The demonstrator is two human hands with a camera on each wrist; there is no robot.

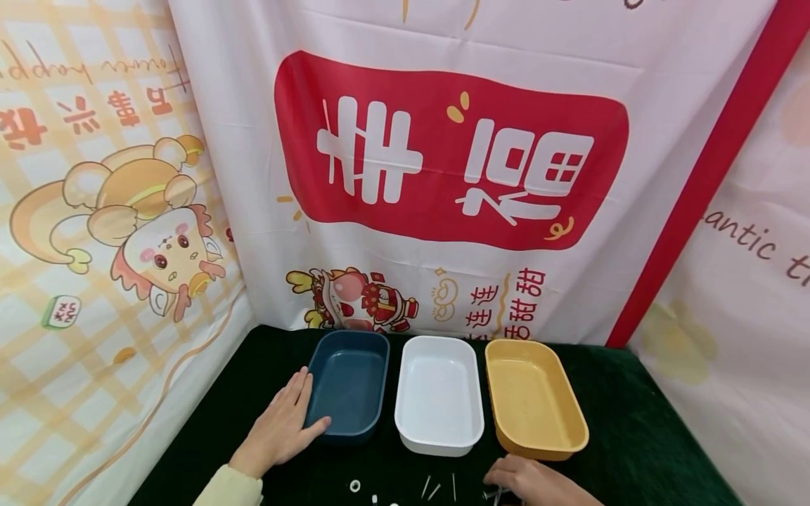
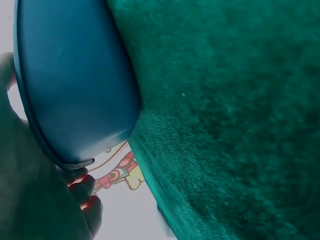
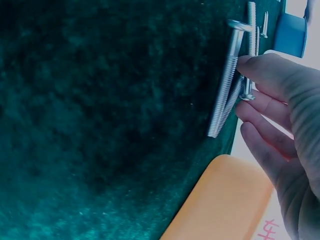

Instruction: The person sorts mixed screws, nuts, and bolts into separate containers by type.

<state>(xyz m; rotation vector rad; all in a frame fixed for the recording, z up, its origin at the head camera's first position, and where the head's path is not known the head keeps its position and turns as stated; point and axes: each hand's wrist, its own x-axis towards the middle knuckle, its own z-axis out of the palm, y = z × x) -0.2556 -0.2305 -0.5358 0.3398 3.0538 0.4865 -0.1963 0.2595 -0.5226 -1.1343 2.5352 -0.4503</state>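
My left hand (image 1: 278, 422) lies along the left side of the dark blue tray (image 1: 351, 386), fingers straight and thumb at its near corner. In the left wrist view the thumb overlaps the blue rim and the fingertips show beyond the tray's end. Just in front of the yellow tray (image 1: 538, 397), my right hand (image 1: 534, 481) reaches down to the metal bolts. Its thumb and fingers pinch a silver bolt (image 3: 247, 89), the thumb covering part of the shank. Beside it a thicker long bolt (image 3: 225, 82) slants across another threaded one, close to the fingertips.
Between the blue and yellow trays stands a white tray (image 1: 439, 393). Several thin screws (image 1: 433, 491) and a white ring (image 1: 355, 485) lie on the dark green cloth (image 1: 639, 414) in front. A printed curtain (image 1: 443, 42) hangs behind the trays.
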